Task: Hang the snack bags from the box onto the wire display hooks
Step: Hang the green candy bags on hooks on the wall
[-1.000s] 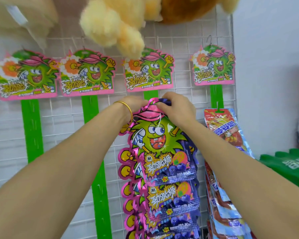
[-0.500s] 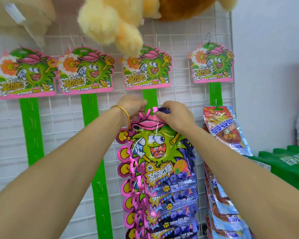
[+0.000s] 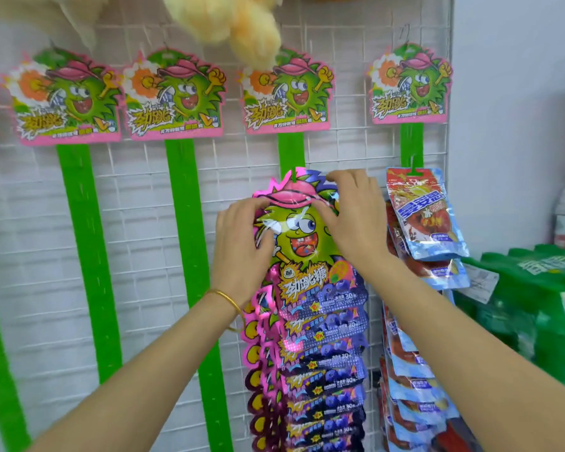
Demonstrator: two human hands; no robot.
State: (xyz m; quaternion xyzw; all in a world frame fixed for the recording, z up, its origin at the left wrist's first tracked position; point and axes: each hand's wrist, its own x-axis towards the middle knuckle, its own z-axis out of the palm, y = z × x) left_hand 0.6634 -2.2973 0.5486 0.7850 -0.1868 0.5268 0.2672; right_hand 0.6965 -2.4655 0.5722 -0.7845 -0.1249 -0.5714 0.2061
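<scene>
On the wire grid (image 3: 137, 197), third green strip (image 3: 291, 151) from the left: top snack bag (image 3: 299, 236) hangs on the strip's clip (image 3: 294, 176), heading a column of overlapping bags (image 3: 323, 370) of the same kind that runs down toward 6 o'clock. Left hand (image 3: 242, 243), at the bag's 9 o'clock, pinches its pink left edge, thumb on the front. Right hand (image 3: 353, 216), at 2 o'clock, curls round the upper right corner, thumb on the printed face. Gold bangle (image 3: 229, 300) on left wrist. Red-and-blue bags (image 3: 421, 213) hang at 3 o'clock on the next strip. Header card (image 3: 287, 96) at 12 o'clock; plush toy (image 3: 235, 24) above it.
</scene>
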